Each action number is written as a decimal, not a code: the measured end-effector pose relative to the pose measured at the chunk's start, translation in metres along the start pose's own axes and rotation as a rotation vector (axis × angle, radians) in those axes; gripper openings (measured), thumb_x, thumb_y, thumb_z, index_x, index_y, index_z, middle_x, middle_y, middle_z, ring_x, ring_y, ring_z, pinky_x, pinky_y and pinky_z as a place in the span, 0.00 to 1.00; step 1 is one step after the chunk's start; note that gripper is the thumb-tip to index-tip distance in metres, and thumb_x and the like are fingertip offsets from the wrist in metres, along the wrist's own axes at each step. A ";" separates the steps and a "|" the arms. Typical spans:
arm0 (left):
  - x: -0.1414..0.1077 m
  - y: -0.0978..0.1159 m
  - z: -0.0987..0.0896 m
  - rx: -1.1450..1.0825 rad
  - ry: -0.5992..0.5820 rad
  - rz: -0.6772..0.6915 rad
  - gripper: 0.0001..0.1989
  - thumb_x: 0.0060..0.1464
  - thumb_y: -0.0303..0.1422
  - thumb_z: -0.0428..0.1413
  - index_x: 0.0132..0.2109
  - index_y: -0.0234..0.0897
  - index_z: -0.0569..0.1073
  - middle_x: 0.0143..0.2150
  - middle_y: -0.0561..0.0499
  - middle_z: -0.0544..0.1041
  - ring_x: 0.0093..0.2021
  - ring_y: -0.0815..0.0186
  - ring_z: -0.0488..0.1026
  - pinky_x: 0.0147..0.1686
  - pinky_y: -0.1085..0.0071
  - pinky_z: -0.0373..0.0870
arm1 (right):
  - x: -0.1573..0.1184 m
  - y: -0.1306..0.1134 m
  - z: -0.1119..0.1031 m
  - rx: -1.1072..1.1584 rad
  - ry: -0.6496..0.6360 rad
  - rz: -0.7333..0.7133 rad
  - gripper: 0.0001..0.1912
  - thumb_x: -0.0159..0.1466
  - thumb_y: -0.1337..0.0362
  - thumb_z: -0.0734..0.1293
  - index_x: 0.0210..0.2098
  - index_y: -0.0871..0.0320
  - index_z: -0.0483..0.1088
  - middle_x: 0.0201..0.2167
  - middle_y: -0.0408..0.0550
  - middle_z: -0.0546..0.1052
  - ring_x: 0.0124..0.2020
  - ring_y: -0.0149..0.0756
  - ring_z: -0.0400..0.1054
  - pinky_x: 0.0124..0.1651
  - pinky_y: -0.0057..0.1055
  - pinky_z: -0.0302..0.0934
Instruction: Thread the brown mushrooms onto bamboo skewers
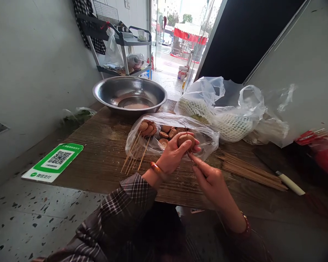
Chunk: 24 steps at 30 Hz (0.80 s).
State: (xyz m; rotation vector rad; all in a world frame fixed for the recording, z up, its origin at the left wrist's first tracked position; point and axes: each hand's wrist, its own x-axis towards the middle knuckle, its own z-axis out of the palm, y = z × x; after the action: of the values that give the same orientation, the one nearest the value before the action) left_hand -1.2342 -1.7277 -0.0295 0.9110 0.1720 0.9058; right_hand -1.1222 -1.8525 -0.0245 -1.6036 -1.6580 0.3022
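My left hand (172,155) is closed around a brown mushroom (186,139) above the front of an open plastic bag. A thin dark tip, apparently of a bamboo skewer (185,128), shows at the mushroom's far side. Just below the mushroom, the fingers of my right hand (211,181) pinch the skewer's near part, mostly hidden by them. Loose mushrooms (172,133) lie inside the clear plastic bag (207,138). At the bag's left, several mushrooms on skewers (147,128) rest with their sticks pointing towards me.
A large steel basin (103,95) stands behind the bag. To the right lie a bundle of skewers (248,170) and a knife with a pale handle (291,183). White bags (232,125) sit at the back right. A green QR-code sign (76,148) lies on the wooden table's (98,153) left.
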 end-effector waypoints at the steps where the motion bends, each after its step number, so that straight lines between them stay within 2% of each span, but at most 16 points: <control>1: 0.000 -0.001 0.000 0.002 0.003 0.005 0.22 0.54 0.42 0.67 0.50 0.34 0.73 0.42 0.45 0.81 0.38 0.63 0.81 0.44 0.65 0.76 | 0.000 -0.001 0.001 0.004 0.025 -0.005 0.22 0.71 0.65 0.61 0.62 0.54 0.73 0.53 0.51 0.82 0.49 0.43 0.80 0.48 0.35 0.76; 4: 0.001 -0.004 -0.001 0.001 0.010 0.017 0.22 0.54 0.42 0.67 0.50 0.34 0.73 0.42 0.45 0.82 0.38 0.62 0.81 0.44 0.65 0.76 | 0.001 -0.002 0.007 0.005 0.082 -0.011 0.21 0.71 0.65 0.62 0.61 0.54 0.75 0.54 0.50 0.81 0.55 0.45 0.78 0.52 0.36 0.75; 10: 0.001 -0.008 0.000 -0.025 0.022 0.028 0.22 0.55 0.42 0.67 0.51 0.33 0.72 0.42 0.46 0.82 0.39 0.63 0.81 0.45 0.66 0.76 | 0.006 -0.003 0.019 0.030 0.156 -0.004 0.20 0.71 0.64 0.62 0.60 0.54 0.76 0.54 0.49 0.81 0.57 0.46 0.76 0.54 0.38 0.75; 18: 0.000 -0.007 0.001 -0.006 0.022 0.013 0.24 0.54 0.43 0.67 0.52 0.34 0.72 0.42 0.46 0.81 0.40 0.63 0.81 0.43 0.67 0.77 | 0.010 0.002 0.019 0.084 0.217 0.046 0.16 0.69 0.62 0.65 0.53 0.51 0.80 0.51 0.48 0.83 0.52 0.47 0.79 0.55 0.42 0.75; 24: 0.000 -0.010 0.000 -0.014 0.022 0.006 0.23 0.55 0.43 0.67 0.51 0.35 0.72 0.42 0.46 0.81 0.40 0.63 0.80 0.43 0.67 0.77 | 0.015 0.004 0.021 0.087 0.268 0.071 0.13 0.68 0.61 0.67 0.47 0.52 0.83 0.46 0.49 0.85 0.46 0.48 0.81 0.49 0.42 0.76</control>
State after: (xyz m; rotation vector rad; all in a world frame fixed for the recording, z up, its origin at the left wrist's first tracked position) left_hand -1.2286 -1.7310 -0.0365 0.8891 0.1816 0.9216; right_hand -1.1317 -1.8305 -0.0355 -1.5651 -1.3696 0.1825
